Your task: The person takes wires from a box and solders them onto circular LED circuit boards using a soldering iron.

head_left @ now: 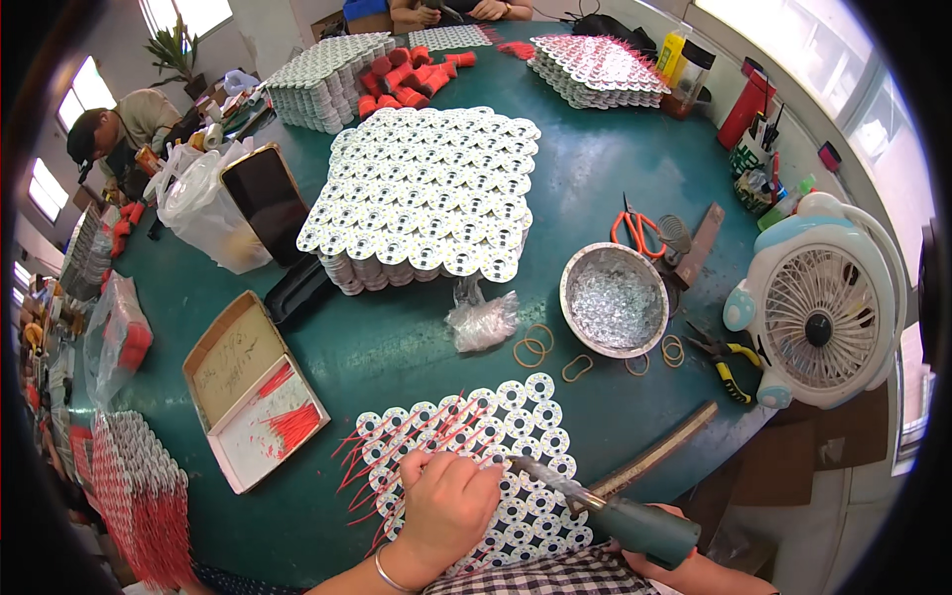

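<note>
Surface [595, 149]: dark green | far left: potted plant [175, 55] | right: fan [818, 327] | right hand [658, 572] grips soldering iron [645, 531]; left hand [446, 506] narrow over disc panel [535, 526], contents hidden

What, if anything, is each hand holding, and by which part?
The right hand grips a soldering iron by its green handle. Whether the left hand pinches anything cannot be told.

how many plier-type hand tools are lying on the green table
2: a red-handled pair just behind the round bowl, and a yellow-and-black pair beside the fan. Others may be hidden.
</note>
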{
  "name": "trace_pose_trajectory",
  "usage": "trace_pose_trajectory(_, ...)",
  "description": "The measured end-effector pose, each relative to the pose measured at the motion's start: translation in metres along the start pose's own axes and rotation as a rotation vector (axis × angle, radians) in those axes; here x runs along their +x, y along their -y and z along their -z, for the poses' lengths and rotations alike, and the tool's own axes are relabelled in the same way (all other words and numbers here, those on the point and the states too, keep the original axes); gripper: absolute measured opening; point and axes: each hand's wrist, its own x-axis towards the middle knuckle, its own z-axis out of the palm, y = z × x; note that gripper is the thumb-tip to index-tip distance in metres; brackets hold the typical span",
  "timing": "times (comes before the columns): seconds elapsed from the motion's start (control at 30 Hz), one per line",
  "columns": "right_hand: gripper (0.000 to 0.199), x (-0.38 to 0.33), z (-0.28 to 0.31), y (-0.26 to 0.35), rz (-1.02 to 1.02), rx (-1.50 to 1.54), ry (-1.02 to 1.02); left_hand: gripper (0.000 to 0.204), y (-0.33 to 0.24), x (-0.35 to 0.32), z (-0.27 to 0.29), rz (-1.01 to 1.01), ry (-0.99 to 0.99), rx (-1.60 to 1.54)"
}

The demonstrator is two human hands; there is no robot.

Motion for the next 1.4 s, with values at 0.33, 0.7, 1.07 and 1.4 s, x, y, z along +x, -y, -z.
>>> trace_pose_trajectory(0.33, 0.020, -0.013, 0.017, -0.029, 0.260, -0.170, 0.061, 0.013, -0.008, -0.001, 0.014, 0.000, -0.049, 0.044)
trace_pose_trajectory(0.7, 0.026, -0.031, 0.010, -0.064, 0.115, 0.091, 0.069, 0.016, -0.009, -0.020, 0.008, 0.002, -0.044, 0.027)
trace_pose_trajectory(1.07, 0.029, -0.017, 0.003, -0.051, 0.387, -0.420, 0.046, 0.017, -0.007, -0.018, 0.004, -0.021, -0.062, 0.016)
trace_pose_trajectory(1.4, 0.023, -0.029, -0.002, -0.034, -0.059, -0.320, 0.011, 0.010, -0.009, -0.019, 0.008, -0.021, -0.005, 0.047)
